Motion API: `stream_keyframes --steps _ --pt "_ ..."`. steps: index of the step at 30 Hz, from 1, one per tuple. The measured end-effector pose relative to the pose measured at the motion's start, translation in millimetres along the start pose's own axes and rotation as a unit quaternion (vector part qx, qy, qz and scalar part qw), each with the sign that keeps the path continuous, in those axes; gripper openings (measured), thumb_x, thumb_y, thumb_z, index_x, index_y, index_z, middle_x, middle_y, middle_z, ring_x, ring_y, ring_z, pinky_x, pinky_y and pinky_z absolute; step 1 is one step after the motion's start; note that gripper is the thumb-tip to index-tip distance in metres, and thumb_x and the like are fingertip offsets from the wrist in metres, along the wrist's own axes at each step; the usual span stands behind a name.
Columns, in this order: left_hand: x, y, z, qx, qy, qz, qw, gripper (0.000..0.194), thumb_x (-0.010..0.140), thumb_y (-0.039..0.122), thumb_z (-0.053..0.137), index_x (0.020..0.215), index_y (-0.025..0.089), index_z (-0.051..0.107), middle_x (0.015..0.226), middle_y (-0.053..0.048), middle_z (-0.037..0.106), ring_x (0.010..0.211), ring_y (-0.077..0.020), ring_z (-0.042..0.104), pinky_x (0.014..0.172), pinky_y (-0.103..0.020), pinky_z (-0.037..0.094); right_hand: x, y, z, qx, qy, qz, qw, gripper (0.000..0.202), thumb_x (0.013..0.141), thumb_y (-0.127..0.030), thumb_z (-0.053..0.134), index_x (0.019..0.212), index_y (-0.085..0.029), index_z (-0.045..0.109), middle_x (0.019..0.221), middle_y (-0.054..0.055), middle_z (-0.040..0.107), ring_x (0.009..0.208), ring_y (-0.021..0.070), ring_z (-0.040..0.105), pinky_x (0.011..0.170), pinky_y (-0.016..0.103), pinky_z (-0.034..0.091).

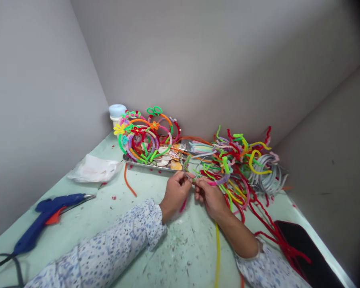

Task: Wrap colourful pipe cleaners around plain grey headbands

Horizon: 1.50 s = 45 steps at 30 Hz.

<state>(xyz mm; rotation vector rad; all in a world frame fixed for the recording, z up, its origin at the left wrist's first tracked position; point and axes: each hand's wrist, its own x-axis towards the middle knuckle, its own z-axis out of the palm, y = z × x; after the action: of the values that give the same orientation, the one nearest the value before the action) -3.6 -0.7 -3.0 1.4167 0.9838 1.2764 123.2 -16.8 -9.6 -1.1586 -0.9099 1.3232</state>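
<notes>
My left hand (177, 190) and my right hand (210, 196) are close together in the middle, fingertips pinched. Between them is a thin pipe cleaner headband (222, 180), with a purple and pink stretch showing past my right hand and green fuzz above my left fingers. My fingers cover its middle part. A pink tail (183, 206) hangs under my left hand. Just beyond my right hand spreads a tangled heap of coloured pipe cleaners (240, 188). Behind my left hand is a metal tray (151, 165) holding seashells (165, 158) and several colourful fuzzy headbands (156, 125).
A blue glue gun (37, 226) with an orange trigger lies at left, near a white plastic bag (94, 170). A blue-lidded jar (117, 114) stands in the corner. Bare metal hoops (268, 178) lie at right, and a black phone (309, 252) rests near the table edge.
</notes>
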Motion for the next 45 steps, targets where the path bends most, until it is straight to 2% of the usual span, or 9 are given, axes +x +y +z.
stream_keyframes --steps 5,11,14,20,25,31,38,45 --pt "-1 1 -0.7 0.043 -0.002 0.051 0.998 0.015 0.084 0.026 0.055 0.081 0.017 0.067 0.08 -0.003 0.059 0.072 -0.0142 0.051 0.067 -0.025 0.039 0 4 -1 -0.01 0.016 -0.031 0.999 0.019 0.074 -0.032 0.059 0.062 -0.018 0.054 0.052 -0.005 0.05 0.042 0.0075 0.045 0.039 0.02 0.028" --pt "-1 7 -3.1 0.09 -0.002 0.074 0.993 0.016 0.084 0.027 0.056 0.087 0.018 0.069 0.08 -0.004 0.06 0.074 -0.0159 0.053 0.072 -0.026 0.041 0 5 -2 -0.053 0.035 -0.049 0.997 0.017 0.077 -0.032 0.057 0.066 -0.019 0.054 0.05 -0.005 0.051 0.044 0.0089 0.043 0.042 0.021 0.03" --pt "0 8 -3.4 0.1 -0.004 0.087 0.991 0.015 0.085 0.024 0.054 0.084 0.018 0.069 0.086 -0.006 0.064 0.08 -0.0171 0.055 0.078 -0.028 0.042 -1 1 0 -0.093 0.042 -0.062 0.993 0.019 0.078 -0.035 0.055 0.067 -0.02 0.054 0.05 -0.005 0.051 0.045 0.01 0.044 0.043 0.022 0.033" --pt "2 8 -1.1 0.073 0.023 0.059 0.995 0.012 0.082 0.022 0.058 0.082 0.02 0.07 0.087 -0.005 0.066 0.086 -0.018 0.058 0.082 -0.028 0.043 -4 -4 2 -0.173 0.064 -0.074 0.98 0.026 0.081 -0.043 0.052 0.066 -0.021 0.052 0.05 -0.005 0.051 0.043 0.011 0.045 0.045 0.024 0.036" --pt "4 2 0.7 0.079 0.036 0.043 0.995 0.009 0.081 0.022 0.059 0.077 0.018 0.067 0.083 -0.005 0.064 0.08 -0.0171 0.057 0.081 -0.029 0.044 -5 -3 3 -0.189 0.076 -0.082 0.976 0.026 0.082 -0.046 0.052 0.073 -0.022 0.054 0.051 -0.005 0.052 0.045 0.012 0.045 0.044 0.024 0.035" --pt "4 -7 2.7 0.019 0.018 0.003 1.0 0.013 0.082 0.027 0.059 0.087 0.018 0.066 0.088 -0.006 0.066 0.083 -0.0174 0.059 0.08 -0.028 0.045 -8 -1 3 -0.216 0.092 -0.141 0.962 0.026 0.082 -0.046 0.052 0.074 -0.022 0.055 0.055 -0.004 0.053 0.049 0.0131 0.047 0.047 0.024 0.037" --pt "3 -1 0.0 0.057 0.003 0.022 0.998 0.015 0.086 0.027 0.054 0.088 0.018 0.065 0.089 -0.006 0.066 0.087 -0.0179 0.059 0.084 -0.029 0.043 -11 -2 6 -0.209 0.093 -0.144 0.963 0.024 0.085 -0.044 0.051 0.078 -0.022 0.055 0.056 -0.004 0.054 0.05 0.0132 0.05 0.047 0.024 0.038" --pt "2 -1 1.2 0.022 0.026 -0.017 0.999 0.014 0.081 0.03 0.06 0.083 0.018 0.067 0.077 -0.005 0.065 0.076 -0.0176 0.058 0.073 -0.027 0.044 -9 3 5 -0.212 0.094 -0.141 0.962 0.024 0.086 -0.045 0.052 0.08 -0.022 0.055 0.059 -0.003 0.055 0.052 0.0142 0.05 0.049 0.025 0.039"
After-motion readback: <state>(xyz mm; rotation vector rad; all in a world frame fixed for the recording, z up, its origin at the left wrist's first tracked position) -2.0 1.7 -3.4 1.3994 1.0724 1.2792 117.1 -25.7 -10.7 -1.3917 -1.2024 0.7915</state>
